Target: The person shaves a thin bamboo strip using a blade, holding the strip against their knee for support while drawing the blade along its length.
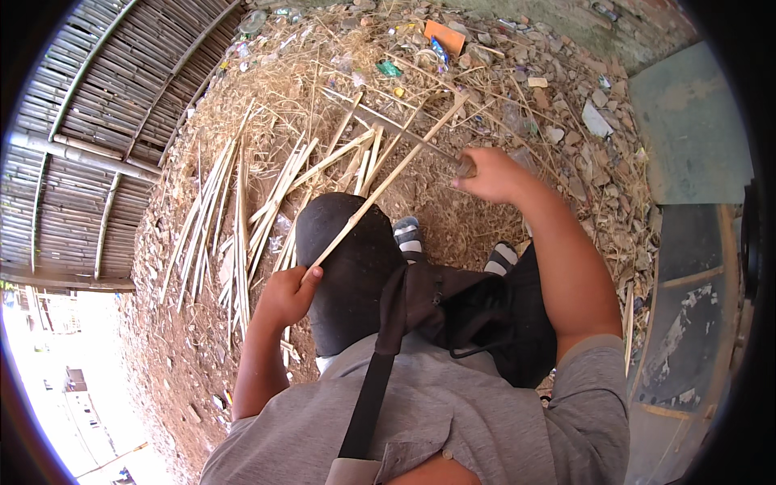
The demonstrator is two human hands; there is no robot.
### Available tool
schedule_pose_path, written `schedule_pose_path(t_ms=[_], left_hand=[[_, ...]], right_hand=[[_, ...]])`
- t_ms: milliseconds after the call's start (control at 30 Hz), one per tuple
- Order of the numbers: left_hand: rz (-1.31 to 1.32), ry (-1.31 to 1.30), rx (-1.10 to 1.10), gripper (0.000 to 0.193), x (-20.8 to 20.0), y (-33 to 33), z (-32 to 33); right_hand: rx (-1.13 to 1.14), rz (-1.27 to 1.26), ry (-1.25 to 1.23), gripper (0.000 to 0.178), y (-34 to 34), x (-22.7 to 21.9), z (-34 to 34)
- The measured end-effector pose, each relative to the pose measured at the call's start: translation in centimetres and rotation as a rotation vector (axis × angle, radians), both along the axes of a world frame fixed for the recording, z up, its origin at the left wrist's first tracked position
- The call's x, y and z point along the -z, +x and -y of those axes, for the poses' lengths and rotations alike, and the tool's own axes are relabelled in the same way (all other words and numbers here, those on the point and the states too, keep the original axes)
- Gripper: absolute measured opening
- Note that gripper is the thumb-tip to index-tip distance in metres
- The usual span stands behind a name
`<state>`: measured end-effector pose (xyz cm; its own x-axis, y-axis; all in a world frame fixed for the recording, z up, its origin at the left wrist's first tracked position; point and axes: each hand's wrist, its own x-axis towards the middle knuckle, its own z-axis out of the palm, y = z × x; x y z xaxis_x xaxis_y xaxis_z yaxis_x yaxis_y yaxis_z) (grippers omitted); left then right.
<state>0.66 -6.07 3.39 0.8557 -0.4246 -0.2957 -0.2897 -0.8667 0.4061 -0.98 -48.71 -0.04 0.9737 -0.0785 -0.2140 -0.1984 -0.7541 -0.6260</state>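
Note:
My left hand is closed round the near end of a long, pale bamboo strip. The strip slants away to the upper right, passing over the dark pad on my left leg. In my right hand is the handle of a long-bladed knife. Its blade points to the far left and crosses the strip; whether the two touch, I cannot tell. Split bamboo strips lie in a loose pile ahead of my left knee, and another bundle lies farther left.
A slatted bamboo wall stands at the left. Straw shavings, stones and litter cover the ground ahead, with an orange piece at the far side. Grey-green panels rise at the right. My sandalled feet are just ahead.

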Motion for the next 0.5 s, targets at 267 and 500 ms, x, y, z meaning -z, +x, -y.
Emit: schedule_pose_path(t_ms=[267,500], left_hand=[[0.025,0.014,0.006,0.052,0.3,-0.1,-0.2],[-0.019,-0.02,-0.024,0.057,0.4,0.2,-0.2]], right_hand=[[-0.305,0.0,-0.064,0.033,-0.1,-0.7,-4.0],[0.239,-0.032,0.048,0.064,-0.1,-0.1,2.7]])
